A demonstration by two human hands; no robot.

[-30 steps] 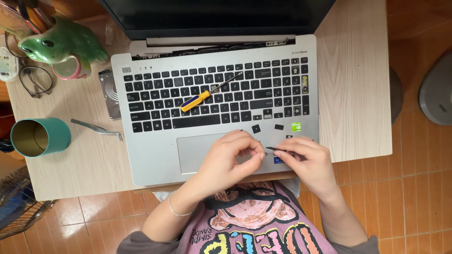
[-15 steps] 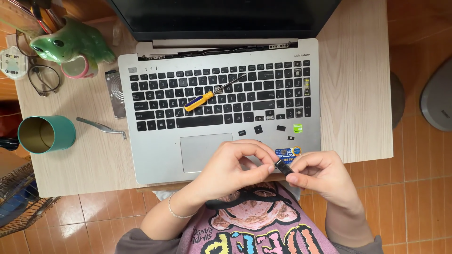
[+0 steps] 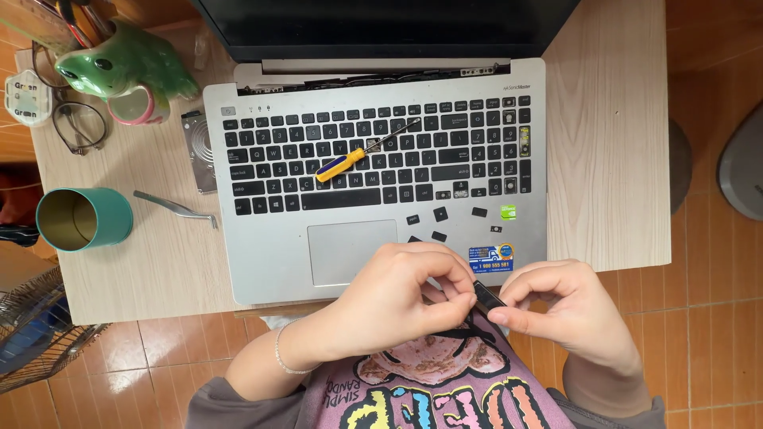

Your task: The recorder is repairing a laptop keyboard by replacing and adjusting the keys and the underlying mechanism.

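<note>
My left hand (image 3: pixel 397 298) and my right hand (image 3: pixel 568 306) meet in front of the near edge of a silver laptop (image 3: pixel 262 254), over my lap. Both pinch a small black keycap (image 3: pixel 486 297) between their fingertips. Several loose black keycaps (image 3: pixel 439 213) lie on the palm rest above the hands, next to the touchpad (image 3: pixel 350 252). A screwdriver with a yellow and blue handle (image 3: pixel 342 164) lies across the keyboard. Some keys near the right end of the bottom rows are off.
The laptop sits on a light wooden table (image 3: pixel 612 159). Left of it lie metal tweezers (image 3: pixel 175 209), a teal cup (image 3: pixel 83 218), a hard drive (image 3: pixel 199 151), glasses (image 3: pixel 79 127) and a green frog-shaped holder (image 3: pixel 119 63). A wire basket (image 3: pixel 40 342) stands on the tiled floor.
Both hands have drawn back from the palm rest toward my body with the small black keycap held between them. The camera has tilted slightly.
</note>
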